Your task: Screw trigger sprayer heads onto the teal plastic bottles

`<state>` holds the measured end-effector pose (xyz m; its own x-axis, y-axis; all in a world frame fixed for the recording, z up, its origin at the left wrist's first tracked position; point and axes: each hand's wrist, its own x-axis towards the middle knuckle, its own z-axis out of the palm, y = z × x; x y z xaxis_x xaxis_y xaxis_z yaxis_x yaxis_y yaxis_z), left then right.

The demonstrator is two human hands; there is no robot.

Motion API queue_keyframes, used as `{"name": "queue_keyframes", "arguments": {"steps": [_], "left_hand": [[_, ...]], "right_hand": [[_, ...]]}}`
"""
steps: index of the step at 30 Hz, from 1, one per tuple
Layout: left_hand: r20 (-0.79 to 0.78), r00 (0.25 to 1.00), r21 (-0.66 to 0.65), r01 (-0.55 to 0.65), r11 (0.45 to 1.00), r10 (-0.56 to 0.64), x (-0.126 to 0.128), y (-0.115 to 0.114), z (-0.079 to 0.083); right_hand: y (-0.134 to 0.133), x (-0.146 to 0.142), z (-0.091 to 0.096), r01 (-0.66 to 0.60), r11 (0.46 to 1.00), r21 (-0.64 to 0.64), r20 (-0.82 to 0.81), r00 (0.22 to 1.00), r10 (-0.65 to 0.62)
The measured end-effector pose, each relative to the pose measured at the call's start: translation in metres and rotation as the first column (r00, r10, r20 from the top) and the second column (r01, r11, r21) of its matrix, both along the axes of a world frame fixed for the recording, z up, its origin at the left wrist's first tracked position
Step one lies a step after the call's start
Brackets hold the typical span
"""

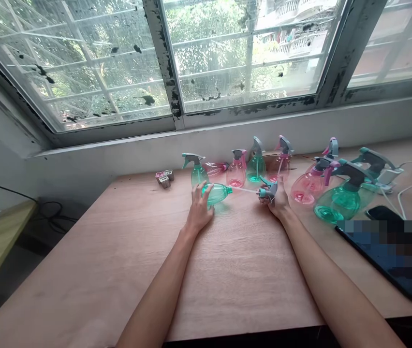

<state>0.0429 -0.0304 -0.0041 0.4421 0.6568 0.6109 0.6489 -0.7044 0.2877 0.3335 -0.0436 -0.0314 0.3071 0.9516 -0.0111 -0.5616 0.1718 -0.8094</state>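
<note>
My left hand [199, 209] is closed round the base of a clear green bottle [217, 193], which is tipped on its side with its neck toward the right. In my right hand [280, 199] is a grey and teal spray head [268, 190]. Its thin white tube [245, 189] points left and reaches the bottle's open mouth; whether the tip is inside I cannot tell. Right behind my left hand stands a green spray bottle [198, 173] with a grey head. A pink bottle [215, 168] without a visible spray head lies beside it.
Pink spray bottles [235, 174] and green ones [256, 166] line the wall; more, including a large green one [340, 200], crowd the right. A tablet [387, 261], a phone [389, 212] and white cables [402, 193] lie at right. Small dark blocks [164, 180] sit back left, below the window.
</note>
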Motion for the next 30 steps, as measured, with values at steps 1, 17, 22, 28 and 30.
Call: {"name": "queue_keyframes", "arguments": {"steps": [1,17,22,28,30], "left_hand": [[0.003,1.000,-0.003,0.003,1.000,-0.003,0.000,0.000,0.000],[0.048,0.999,-0.065,0.023,0.998,-0.020,-0.001,0.000,-0.002],[0.068,0.996,-0.110,0.071,0.991,-0.064,0.002,-0.002,-0.003],[0.149,0.986,-0.169,0.104,0.980,-0.079,0.003,0.000,-0.002],[0.191,0.979,-0.192,0.110,0.975,-0.073,0.003,0.003,-0.004]], "right_hand": [[0.000,-0.002,0.000,-0.011,1.000,0.002,0.002,1.000,0.011],[-0.003,-0.001,0.000,-0.006,1.000,0.029,0.069,0.998,0.004],[-0.009,-0.018,0.005,-0.138,0.990,0.040,0.203,0.971,0.127],[-0.019,-0.039,0.011,-0.280,0.960,0.011,0.361,0.896,0.257],[-0.020,-0.044,0.012,-0.287,0.958,0.015,0.383,0.886,0.260]]}}
